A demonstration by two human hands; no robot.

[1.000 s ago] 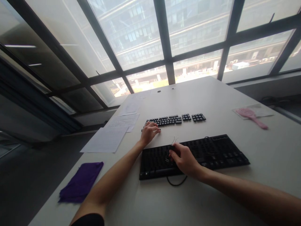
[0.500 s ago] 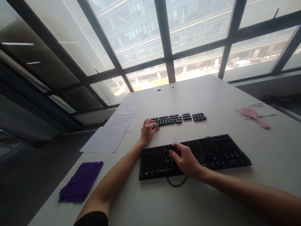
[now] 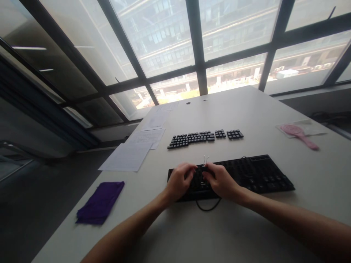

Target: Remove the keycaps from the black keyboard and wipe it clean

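A black keyboard (image 3: pixel 263 175) lies on the desk, many of its keycaps gone at the left and middle. Over its left half, my right hand (image 3: pixel 223 182) pinches a keycap puller (image 3: pixel 204 168) with a dark grip; its two thin wire ends point up and away. My left hand (image 3: pixel 178 180) hovers above the keyboard's left end, close to the puller. Its fingers are bent, thumb and forefinger a little apart, with nothing visible between them. Behind the keyboard, loose black keycaps (image 3: pixel 199 137) stand in rows, grouped like a keyboard layout.
White printed sheets (image 3: pixel 127 157) lie along the desk's left side. Nearer is a folded purple cloth (image 3: pixel 102 202). A pink hand mirror or brush (image 3: pixel 298 135) rests on a clear bag at the right. A cable (image 3: pixel 208 209) loops out at the keyboard's near edge.
My left hand has left the keycap rows and come back over the keyboard beside my right hand. My right hand keeps its pinch on the keycap puller. The view has shifted slightly.
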